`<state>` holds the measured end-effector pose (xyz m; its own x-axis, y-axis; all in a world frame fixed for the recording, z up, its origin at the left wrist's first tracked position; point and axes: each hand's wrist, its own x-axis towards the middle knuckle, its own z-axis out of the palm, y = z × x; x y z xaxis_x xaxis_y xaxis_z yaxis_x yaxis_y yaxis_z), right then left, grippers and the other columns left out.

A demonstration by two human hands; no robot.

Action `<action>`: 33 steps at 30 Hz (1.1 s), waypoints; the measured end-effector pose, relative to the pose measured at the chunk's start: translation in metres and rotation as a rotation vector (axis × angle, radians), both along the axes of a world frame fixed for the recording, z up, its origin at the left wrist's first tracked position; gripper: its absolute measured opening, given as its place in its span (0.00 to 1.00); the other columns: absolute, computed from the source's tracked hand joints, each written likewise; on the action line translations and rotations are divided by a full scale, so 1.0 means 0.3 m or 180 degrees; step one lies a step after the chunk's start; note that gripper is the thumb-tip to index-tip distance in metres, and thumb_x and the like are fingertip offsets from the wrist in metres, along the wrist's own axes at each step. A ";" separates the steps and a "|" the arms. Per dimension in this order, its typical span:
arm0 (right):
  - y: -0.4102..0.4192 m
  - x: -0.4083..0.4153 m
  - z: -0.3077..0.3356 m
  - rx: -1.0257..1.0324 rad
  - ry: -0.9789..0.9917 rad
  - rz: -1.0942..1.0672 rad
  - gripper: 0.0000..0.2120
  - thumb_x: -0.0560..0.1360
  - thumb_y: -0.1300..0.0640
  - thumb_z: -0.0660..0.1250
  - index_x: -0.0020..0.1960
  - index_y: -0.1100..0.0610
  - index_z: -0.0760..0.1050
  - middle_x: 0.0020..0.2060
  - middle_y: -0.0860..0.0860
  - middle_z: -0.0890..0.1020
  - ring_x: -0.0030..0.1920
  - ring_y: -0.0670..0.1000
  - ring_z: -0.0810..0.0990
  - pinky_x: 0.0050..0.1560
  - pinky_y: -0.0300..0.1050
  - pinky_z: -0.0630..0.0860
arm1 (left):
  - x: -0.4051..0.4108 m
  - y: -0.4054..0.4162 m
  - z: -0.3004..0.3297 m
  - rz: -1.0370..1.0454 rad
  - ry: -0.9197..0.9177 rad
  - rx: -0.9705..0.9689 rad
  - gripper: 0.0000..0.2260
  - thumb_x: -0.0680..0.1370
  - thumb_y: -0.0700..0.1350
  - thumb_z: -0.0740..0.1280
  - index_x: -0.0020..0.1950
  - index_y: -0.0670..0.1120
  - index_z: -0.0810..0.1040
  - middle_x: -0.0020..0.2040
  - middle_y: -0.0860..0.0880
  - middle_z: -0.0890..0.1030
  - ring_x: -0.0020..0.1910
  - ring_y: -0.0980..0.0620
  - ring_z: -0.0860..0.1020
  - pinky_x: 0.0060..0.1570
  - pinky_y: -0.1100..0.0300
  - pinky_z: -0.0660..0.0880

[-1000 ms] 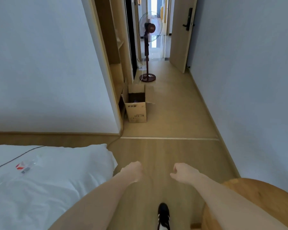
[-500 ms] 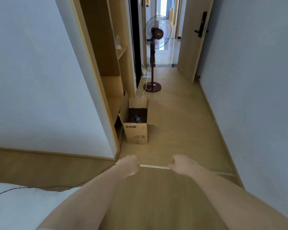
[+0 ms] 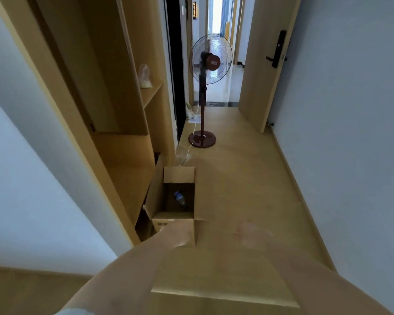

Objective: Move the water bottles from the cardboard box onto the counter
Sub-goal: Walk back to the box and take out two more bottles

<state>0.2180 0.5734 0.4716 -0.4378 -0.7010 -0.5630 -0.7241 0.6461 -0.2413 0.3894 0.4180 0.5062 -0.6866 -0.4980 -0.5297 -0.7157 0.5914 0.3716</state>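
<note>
While both forearms reach forward low in my view, heavy blur keeps me from telling whether either hand is spread or curled. My left hand [image 3: 175, 233] sits over the near front edge of the cardboard box [image 3: 159, 196], and I cannot tell if it touches. My right hand [image 3: 251, 234] hangs above bare floor [image 3: 248, 178], just right of the box. One water bottle [image 3: 180, 198] lies tilted at the bottom of the open box (only its blue-capped end is clear). Against the box's left side stands a wooden shelf unit [image 3: 127, 160]. Farther down the hallway stands a dark red fan [image 3: 208, 62].
</note>
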 end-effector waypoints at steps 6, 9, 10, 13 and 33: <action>-0.276 -0.298 -0.032 0.0112 0.0010 -0.0266 0.19 0.79 0.48 0.60 0.64 0.58 0.74 0.62 0.55 0.77 0.63 0.55 0.76 0.61 0.48 0.75 | -0.346 -0.222 -0.016 -0.0377 -0.0422 -0.0139 0.13 0.82 0.39 0.54 0.59 0.39 0.77 0.55 0.42 0.79 0.54 0.44 0.77 0.47 0.56 0.71; -0.389 -0.466 -0.067 0.0153 -0.0100 -0.0280 0.23 0.80 0.46 0.60 0.70 0.58 0.68 0.66 0.56 0.73 0.66 0.55 0.73 0.63 0.48 0.73 | -0.516 -0.327 -0.057 -0.0360 -0.0535 -0.0095 0.14 0.82 0.39 0.54 0.57 0.41 0.78 0.55 0.41 0.79 0.51 0.44 0.77 0.46 0.56 0.71; -0.430 -0.531 -0.076 0.0215 -0.0153 -0.0243 0.23 0.80 0.47 0.59 0.70 0.58 0.66 0.67 0.56 0.71 0.66 0.55 0.72 0.63 0.49 0.72 | -0.575 -0.365 -0.067 -0.0304 -0.0535 -0.0071 0.13 0.82 0.40 0.54 0.56 0.41 0.78 0.55 0.41 0.79 0.51 0.44 0.77 0.45 0.56 0.70; -0.561 -0.764 -0.102 0.0260 -0.0244 -0.0103 0.22 0.81 0.48 0.59 0.70 0.59 0.66 0.67 0.56 0.70 0.65 0.56 0.72 0.64 0.51 0.72 | -0.768 -0.483 -0.103 -0.0011 -0.0523 -0.0005 0.13 0.83 0.41 0.54 0.58 0.42 0.77 0.56 0.42 0.78 0.55 0.44 0.77 0.53 0.54 0.73; -1.481 -1.442 -0.202 0.0611 -0.0213 0.1952 0.17 0.79 0.52 0.59 0.32 0.51 0.62 0.29 0.48 0.67 0.28 0.46 0.64 0.29 0.40 0.62 | -1.249 -1.073 -0.414 0.1911 -0.0644 0.0966 0.05 0.81 0.46 0.59 0.48 0.49 0.72 0.43 0.52 0.73 0.52 0.50 0.76 0.56 0.55 0.73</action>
<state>-0.2145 0.1291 0.4108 0.0505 -0.6969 -0.7154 -0.9630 0.1560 -0.2200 0.0146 0.0962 0.3820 -0.2125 -0.5700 -0.7937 -0.9585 -0.0366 0.2829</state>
